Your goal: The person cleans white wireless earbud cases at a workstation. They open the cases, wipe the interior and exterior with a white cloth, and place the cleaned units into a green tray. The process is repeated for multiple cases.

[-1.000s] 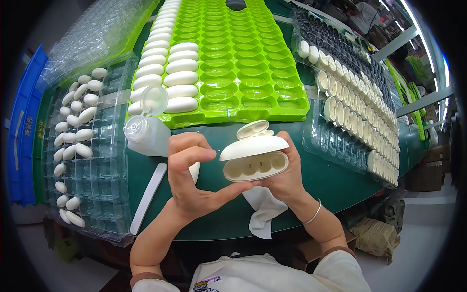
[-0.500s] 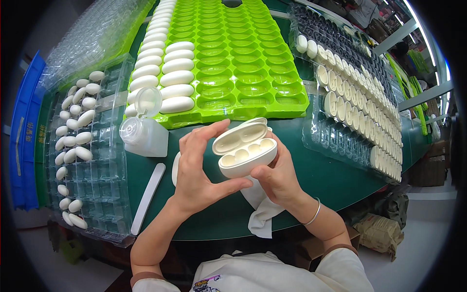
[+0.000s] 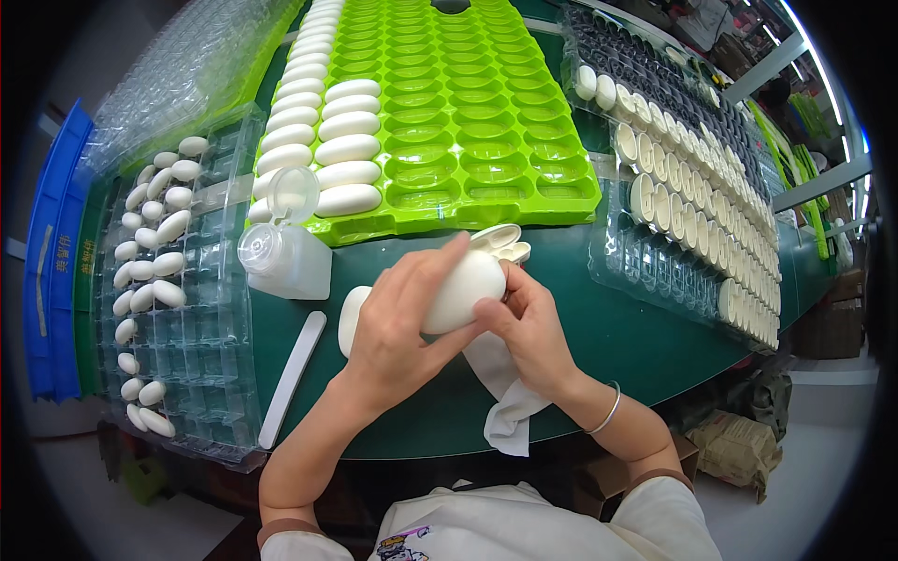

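Observation:
Between my two hands is a white oval earbud case (image 3: 465, 292), tilted with its smooth outer shell up. My left hand (image 3: 398, 323) curls round its left side, fingers over the far edge. The thumb and fingers of my right hand (image 3: 531, 327) grip the right end. Whether the lid is fully closed cannot be made out. Just behind my hands lies an open white case (image 3: 499, 240), partly hidden. Another white oval piece (image 3: 352, 318) rests beside my left hand, and a white cloth (image 3: 514, 402) hangs over the table's front edge below my right hand.
A clear bottle (image 3: 285, 262) with its cap flipped up stands left, near a white flat strip (image 3: 292, 379). Beyond is a green tray (image 3: 486, 178) partly filled with white cases. Clear trays hold white pieces at left (image 3: 206, 327) and at right (image 3: 645, 266).
The case was open toward me, showing its inner wells; now it is turned so its smooth outside shows. My left fingers have closed round it.

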Motion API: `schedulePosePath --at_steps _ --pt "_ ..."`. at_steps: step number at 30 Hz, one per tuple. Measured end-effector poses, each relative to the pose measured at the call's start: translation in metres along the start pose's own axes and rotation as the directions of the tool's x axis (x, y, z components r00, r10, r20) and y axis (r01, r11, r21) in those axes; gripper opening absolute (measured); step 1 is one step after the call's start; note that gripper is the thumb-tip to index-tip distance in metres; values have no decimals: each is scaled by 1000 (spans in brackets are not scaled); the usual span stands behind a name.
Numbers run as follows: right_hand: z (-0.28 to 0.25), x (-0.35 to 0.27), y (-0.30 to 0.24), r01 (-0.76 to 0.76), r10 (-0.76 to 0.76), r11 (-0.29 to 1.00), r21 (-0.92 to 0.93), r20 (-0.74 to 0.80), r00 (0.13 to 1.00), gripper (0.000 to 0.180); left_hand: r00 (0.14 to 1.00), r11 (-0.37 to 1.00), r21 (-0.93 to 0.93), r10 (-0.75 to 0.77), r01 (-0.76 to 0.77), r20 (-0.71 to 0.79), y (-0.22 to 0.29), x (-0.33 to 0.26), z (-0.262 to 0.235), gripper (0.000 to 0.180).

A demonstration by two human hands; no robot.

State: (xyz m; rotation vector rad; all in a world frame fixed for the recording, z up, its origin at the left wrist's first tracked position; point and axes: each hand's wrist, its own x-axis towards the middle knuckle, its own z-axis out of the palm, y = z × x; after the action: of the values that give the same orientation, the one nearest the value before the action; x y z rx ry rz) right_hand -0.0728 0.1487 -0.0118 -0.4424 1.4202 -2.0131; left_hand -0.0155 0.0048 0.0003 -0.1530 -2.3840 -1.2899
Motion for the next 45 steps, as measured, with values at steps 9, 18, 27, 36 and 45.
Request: schedulePosePath --at_steps 9,18,27,36,45 --pt "-6 2 -5 -121 121 992 38 -6 993 47 741 -291 -749 -165 595 652 -5 3 -16 62" --pt "-11 5 -1 -155 158 985 82 -39 987 42 755 -13 -812 -361 583 548 2 2 -12 56" --pt "1 12 -5 157 -143 838 -522 67 987 44 999 995 93 38 -39 12 -6 -2 -3 59" --pt "-6 153 -51 336 -326 596 -730 162 931 34 984 996 83 -27 42 -174 4 -1 0 61" --pt "28 308 -1 390 -346 320 -863 277 897 34 999 978 206 48 -47 -1 -3 -13 -4 41"
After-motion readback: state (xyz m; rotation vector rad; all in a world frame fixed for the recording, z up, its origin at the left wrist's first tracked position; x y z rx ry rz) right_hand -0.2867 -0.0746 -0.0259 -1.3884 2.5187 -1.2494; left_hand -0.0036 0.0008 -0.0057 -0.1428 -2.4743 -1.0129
